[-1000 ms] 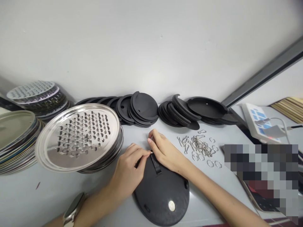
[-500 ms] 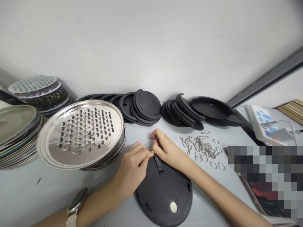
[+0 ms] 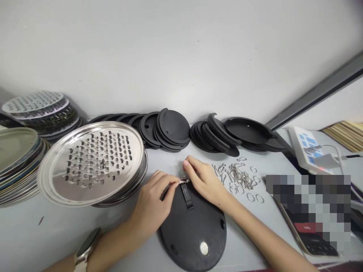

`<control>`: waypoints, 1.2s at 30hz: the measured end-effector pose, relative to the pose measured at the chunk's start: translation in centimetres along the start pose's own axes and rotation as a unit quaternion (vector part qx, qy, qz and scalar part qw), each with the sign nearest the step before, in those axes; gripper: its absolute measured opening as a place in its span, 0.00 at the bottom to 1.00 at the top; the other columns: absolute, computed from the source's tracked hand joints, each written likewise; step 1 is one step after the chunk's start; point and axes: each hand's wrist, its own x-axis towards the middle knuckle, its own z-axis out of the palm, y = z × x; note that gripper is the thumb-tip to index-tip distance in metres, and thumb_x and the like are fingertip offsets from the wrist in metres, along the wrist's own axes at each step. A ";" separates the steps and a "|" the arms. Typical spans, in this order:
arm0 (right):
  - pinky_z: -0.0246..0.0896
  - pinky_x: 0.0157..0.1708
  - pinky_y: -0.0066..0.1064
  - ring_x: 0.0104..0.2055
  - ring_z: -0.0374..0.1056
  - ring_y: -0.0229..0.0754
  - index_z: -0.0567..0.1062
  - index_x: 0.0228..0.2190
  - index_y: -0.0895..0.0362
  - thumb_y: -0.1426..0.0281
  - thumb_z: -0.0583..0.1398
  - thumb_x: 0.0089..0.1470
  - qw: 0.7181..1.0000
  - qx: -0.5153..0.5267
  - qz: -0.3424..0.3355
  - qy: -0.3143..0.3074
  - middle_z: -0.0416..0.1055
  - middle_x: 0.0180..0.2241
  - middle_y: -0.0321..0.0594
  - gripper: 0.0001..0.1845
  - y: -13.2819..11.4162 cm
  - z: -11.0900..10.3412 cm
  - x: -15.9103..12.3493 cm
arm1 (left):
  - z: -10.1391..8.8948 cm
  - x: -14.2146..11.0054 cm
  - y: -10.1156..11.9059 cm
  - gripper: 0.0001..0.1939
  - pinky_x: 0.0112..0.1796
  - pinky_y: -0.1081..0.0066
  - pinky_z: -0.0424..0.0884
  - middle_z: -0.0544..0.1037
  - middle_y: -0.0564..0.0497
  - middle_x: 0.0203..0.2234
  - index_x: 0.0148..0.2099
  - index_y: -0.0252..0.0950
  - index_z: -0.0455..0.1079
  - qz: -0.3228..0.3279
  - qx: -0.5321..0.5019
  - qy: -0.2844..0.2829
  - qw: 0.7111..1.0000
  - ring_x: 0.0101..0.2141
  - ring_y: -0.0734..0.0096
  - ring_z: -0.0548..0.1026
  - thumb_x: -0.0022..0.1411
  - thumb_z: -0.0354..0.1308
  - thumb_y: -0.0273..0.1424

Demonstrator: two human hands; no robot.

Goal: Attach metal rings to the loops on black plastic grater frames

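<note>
A black round plastic disc (image 3: 195,230) lies in front of me, with a raised strap-like bar (image 3: 186,196) near its far edge and a pale oval sticker at its near end. At the far end of that bar is a small shiny metal ring (image 3: 184,181). The thumb and forefinger of my left hand (image 3: 154,196) pinch its left side. My right hand (image 3: 203,179) leans on the disc's far right edge, close to the ring. Its thumb and forefinger are pressed together; the other fingers are hidden, and I cannot see what they hold.
Loose metal rings and clips (image 3: 241,177) lie right of my hands. A large steel grater plate (image 3: 96,189) tops a stack at left. Black discs (image 3: 174,126) line the wall. A power strip (image 3: 304,145) and a partly pixelated device (image 3: 314,241) sit at right.
The metal ring now shows between my hands. My right hand's fingertips have lifted slightly away from my left's. The whole view has shifted a little to the right.
</note>
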 end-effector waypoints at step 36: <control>0.59 0.35 0.29 0.34 0.63 0.38 0.69 0.32 0.54 0.59 0.57 0.60 0.978 0.052 -0.014 -0.200 0.67 0.30 0.34 0.12 0.7 -4.5 -0.2 | 0.4 -0.4 -0.7 0.09 0.37 0.72 0.66 0.68 0.51 0.28 0.35 0.32 0.68 0.075 -0.037 -0.013 0.996 0.32 0.72 0.67 0.64 0.53 0.16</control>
